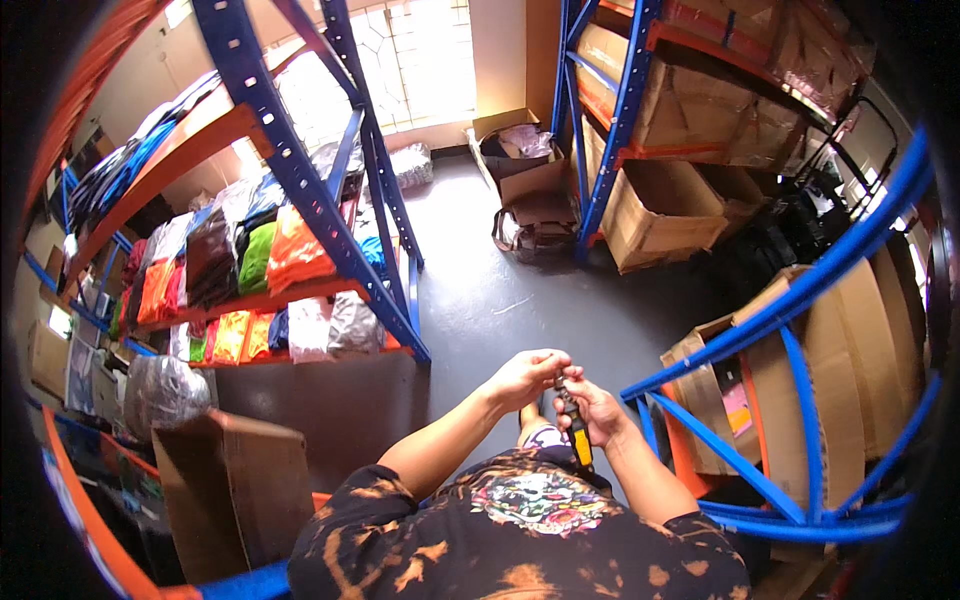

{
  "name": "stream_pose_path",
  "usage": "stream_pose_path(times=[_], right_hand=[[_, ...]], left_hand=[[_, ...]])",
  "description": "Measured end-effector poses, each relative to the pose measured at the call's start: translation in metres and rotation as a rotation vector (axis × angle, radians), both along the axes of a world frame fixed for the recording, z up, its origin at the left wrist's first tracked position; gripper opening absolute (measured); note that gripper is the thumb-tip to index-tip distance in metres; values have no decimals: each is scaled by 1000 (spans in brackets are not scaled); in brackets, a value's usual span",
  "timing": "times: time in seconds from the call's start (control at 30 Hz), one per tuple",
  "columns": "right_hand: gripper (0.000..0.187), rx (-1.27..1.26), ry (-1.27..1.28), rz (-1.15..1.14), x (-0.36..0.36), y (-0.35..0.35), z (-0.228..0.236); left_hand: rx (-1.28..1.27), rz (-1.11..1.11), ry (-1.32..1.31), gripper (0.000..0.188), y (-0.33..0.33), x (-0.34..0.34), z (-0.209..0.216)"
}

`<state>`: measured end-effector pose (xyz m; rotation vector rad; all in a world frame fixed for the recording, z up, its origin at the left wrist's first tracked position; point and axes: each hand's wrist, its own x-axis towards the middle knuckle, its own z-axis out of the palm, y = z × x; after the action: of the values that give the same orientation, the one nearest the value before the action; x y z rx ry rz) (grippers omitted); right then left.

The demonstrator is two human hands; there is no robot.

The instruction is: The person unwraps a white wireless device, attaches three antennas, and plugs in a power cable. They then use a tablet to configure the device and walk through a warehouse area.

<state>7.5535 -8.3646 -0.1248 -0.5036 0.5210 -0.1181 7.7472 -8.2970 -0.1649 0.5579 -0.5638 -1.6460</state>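
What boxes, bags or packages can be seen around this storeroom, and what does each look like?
Open brown cardboard box: lower left, on the floor, flaps up.
Clear plastic bag: left of it, bulging, grey.
Open brown carton with flaps raised: far floor by the window, pale contents.
Large brown cartons: on the blue-and-orange rack, upper right.
Tall brown cartons: right, behind blue rails.

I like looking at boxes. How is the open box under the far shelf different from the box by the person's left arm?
The open box under the far shelf lies tipped on its side, its empty inside showing. The box by the left arm faces away, so its inside is hidden. The far one sits beneath a blue rack; the near one stands beside bagged clothes. Both are plain brown cardboard.
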Motion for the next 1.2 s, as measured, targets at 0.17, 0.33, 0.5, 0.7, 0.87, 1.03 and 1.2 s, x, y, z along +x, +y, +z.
stream_pose_path(times=[0.17, 0.33, 0.5, 0.7, 0.87, 1.03, 1.2], right_hand=[[26, -245, 122, -107, 169, -173, -12], [20, -221, 156, 96, 342, -335, 5], [29, -243, 184, 268, 515, -456, 4], [27, -1181, 431, 137, 717, -577, -30], [29, -1064, 487, 111, 842, -682, -33], [43, 294, -163, 202, 943, -792, -46], [42, 45, 21, 353, 1090, -876, -68]], left_hand=[[68, 36, 37, 36, -179, 157, -18], [199, 227, -174, 45, -313, 319, 6], [258, 398, -340, 40, -395, 487, 5], [450, 423, -520, 26, -547, 685, -23], [432, 370, -648, 32, -670, 814, -17], [372, 301, -394, 37, -767, 921, -27], [216, 360, -31, 33, -812, 1058, -58]])
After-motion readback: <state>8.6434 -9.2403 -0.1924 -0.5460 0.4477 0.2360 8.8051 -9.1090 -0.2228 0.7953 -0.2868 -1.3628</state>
